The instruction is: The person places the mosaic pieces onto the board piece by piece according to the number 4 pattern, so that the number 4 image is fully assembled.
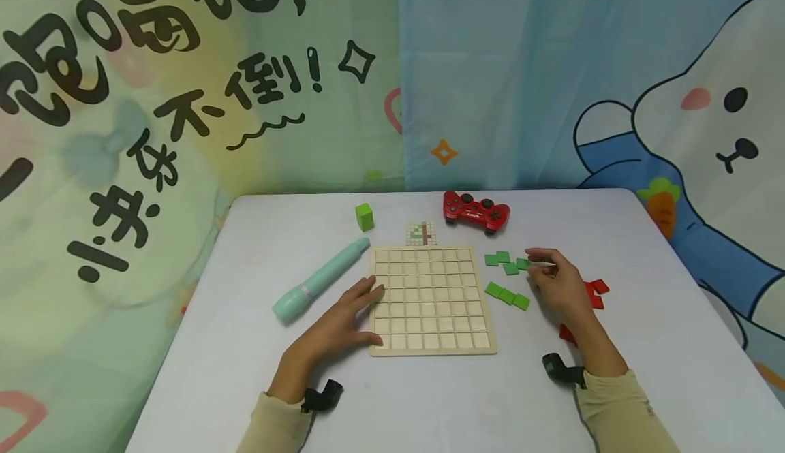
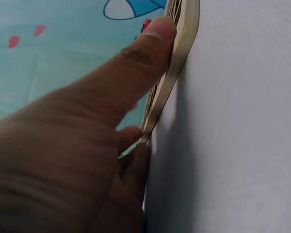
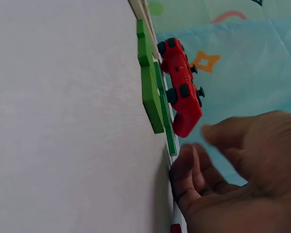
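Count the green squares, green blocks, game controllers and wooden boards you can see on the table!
Dark green squares: 4
Light green squares: 3
Green block: 1
Red game controller: 1
Wooden board: 1
Total: 10

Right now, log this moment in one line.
left hand: on grid board | right hand: beside green tiles | visible cells: bare
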Tool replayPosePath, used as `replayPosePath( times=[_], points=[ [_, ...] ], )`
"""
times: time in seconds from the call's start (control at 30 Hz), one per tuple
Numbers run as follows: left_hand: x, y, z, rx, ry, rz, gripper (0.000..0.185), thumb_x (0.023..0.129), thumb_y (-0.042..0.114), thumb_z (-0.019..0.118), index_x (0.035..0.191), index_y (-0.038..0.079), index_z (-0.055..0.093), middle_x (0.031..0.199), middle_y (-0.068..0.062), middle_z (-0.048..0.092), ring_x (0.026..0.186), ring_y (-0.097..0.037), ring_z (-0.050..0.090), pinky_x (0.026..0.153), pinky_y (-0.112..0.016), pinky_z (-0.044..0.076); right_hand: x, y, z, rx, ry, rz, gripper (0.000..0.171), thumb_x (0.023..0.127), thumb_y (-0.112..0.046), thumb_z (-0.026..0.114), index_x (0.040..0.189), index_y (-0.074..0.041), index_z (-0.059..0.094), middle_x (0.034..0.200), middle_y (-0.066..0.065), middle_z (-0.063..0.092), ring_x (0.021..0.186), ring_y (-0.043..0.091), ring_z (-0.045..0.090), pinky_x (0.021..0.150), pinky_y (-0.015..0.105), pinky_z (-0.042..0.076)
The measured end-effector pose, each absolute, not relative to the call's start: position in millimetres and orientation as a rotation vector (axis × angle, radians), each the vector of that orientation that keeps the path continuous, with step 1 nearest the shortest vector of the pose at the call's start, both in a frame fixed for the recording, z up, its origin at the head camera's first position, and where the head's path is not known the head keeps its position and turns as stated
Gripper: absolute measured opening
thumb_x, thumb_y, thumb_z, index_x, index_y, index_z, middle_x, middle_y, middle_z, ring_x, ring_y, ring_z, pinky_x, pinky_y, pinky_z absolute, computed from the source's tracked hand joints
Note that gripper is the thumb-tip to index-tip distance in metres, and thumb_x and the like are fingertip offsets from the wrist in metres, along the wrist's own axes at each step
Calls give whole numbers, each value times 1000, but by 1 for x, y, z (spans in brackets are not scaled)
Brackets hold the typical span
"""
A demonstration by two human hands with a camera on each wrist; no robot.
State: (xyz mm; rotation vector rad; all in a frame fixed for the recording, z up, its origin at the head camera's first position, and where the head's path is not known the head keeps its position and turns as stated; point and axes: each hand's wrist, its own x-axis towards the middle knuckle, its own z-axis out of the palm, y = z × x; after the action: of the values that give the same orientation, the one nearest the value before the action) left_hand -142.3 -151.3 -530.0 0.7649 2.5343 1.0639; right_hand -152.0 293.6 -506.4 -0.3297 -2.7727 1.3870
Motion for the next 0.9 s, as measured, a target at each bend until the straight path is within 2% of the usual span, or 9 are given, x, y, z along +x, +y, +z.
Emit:
replayPosePath(
  times=[0.2, 0.4, 0.73, 0.9],
  points=[
    [-139, -154, -526, 739, 2520, 1068, 125, 70, 34, 99, 169, 8, 28, 181, -10, 14, 169, -35, 9, 135, -56, 22, -157, 296, -512, -230, -2844, 1211, 46, 106, -12, 59, 151, -7, 56, 142, 23, 59, 111, 32, 60, 74, 15, 46],
    [-136, -154, -521, 717, 2546, 1009, 131, 66, 38, 101, 169, 7, 28, 181, -14, 14, 169, -37, 9, 136, -54, 22, -160, 297, -513, -267, -2908, 1157, 46, 104, -12, 61, 150, -6, 58, 131, 23, 59, 103, 29, 57, 76, 25, 47],
    [-135, -152, -519, 744, 2537, 1047, 130, 66, 37, 102, 169, 10, 29, 180, -9, 20, 169, -32, 14, 135, -53, 26, -164, 294, -514, -224, -2955, 1050, 41, 104, -10, 64, 144, -4, 62, 137, 25, 52, 101, 31, 58, 78, 30, 48],
    [-136, -153, -520, 749, 2636, 899, 131, 64, 46, 102, 168, 8, 32, 178, -12, 25, 168, -32, 20, 138, -55, 16, -167, 290, -512, -241, -2965, 1056, 41, 103, -9, 66, 144, -3, 62, 141, 27, 51, 101, 31, 58, 76, 29, 47]
  ],
)
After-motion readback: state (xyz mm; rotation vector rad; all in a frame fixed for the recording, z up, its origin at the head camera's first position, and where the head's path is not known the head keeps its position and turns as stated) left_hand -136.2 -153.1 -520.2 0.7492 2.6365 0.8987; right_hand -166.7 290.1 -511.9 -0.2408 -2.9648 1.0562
